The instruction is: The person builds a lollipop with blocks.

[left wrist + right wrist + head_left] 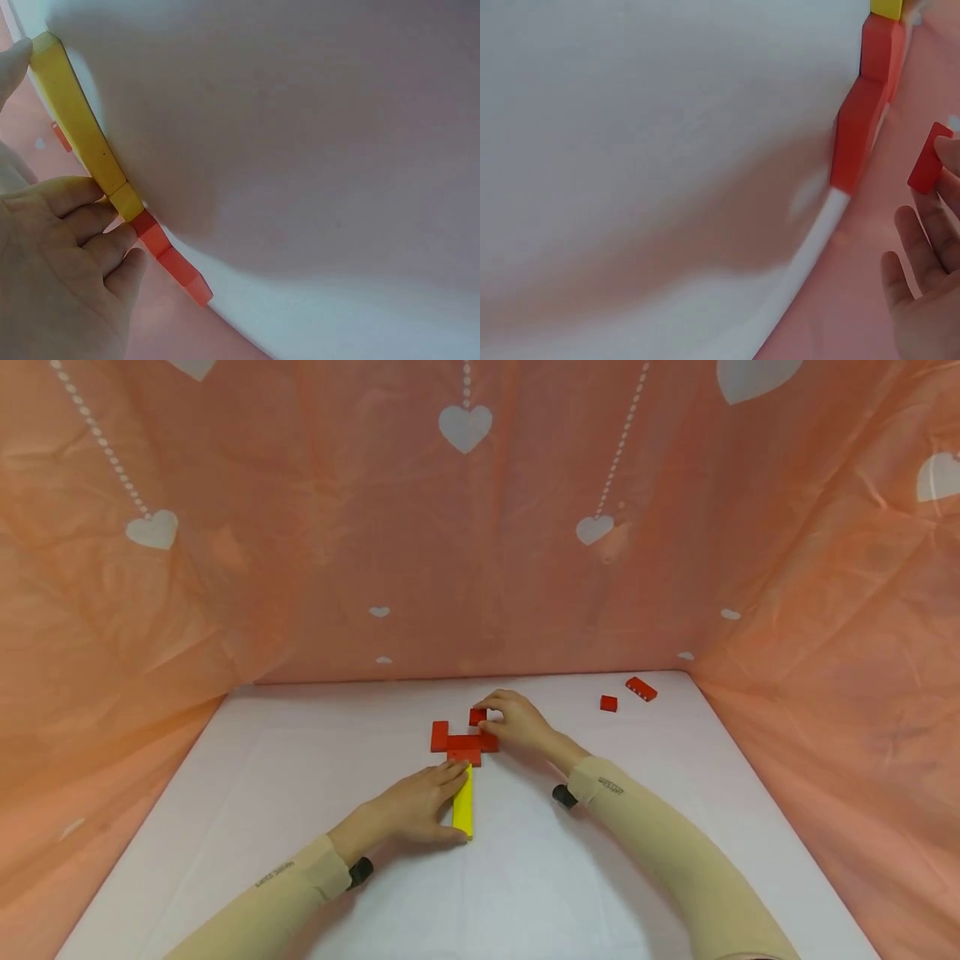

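Note:
In the head view my left hand (420, 802) lies spread along a long yellow block (462, 806). Its thumb touches the near end, and its other fingertips rest by the far end, where a red block (467, 758) adjoins. Beyond sit more red blocks: a crosswise one (462, 742), an upright one (439, 737) on the left, and one (489, 743) on the right, partly under my right hand (522, 724). That hand pinches a small red block (477, 717) between thumb and fingers. In the right wrist view the pinched red block (928, 161) is held apart from the joined blocks.
At the back right of the white table (570, 893) lie a small red block (608, 703) and a longer red block (641, 689) with pale dots along its side. A pink curtain (525, 593) with white hearts stands around the back and sides.

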`<action>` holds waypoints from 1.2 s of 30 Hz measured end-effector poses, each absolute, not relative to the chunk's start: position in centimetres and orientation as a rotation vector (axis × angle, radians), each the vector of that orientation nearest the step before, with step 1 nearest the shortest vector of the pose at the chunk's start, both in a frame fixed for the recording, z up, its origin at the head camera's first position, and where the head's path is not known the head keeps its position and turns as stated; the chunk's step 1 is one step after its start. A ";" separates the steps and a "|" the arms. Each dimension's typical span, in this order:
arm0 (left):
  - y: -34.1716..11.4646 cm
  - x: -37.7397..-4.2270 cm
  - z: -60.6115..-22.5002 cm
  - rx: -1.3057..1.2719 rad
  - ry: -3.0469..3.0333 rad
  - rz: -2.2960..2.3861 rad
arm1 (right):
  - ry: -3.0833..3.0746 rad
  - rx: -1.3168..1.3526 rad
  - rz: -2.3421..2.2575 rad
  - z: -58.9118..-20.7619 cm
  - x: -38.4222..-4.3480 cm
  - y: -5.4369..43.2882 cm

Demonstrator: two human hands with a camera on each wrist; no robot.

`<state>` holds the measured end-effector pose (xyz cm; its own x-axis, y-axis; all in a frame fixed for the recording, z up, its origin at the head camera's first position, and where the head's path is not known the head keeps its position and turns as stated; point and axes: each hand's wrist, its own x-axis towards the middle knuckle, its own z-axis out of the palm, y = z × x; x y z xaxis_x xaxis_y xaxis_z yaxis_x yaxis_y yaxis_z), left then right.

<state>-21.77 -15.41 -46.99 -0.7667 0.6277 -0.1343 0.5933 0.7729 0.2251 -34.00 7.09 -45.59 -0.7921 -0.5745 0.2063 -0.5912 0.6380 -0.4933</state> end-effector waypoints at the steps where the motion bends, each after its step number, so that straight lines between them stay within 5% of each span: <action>1: -15.4 -21.8 -47.0 0.962 2.765 0.247 | -2.825 1.008 0.853 -45.6 -34.1 6.8; 36: -15.4 -21.6 -46.6 0.981 2.767 0.260 | -2.911 1.013 0.692 -47.1 -35.6 3.3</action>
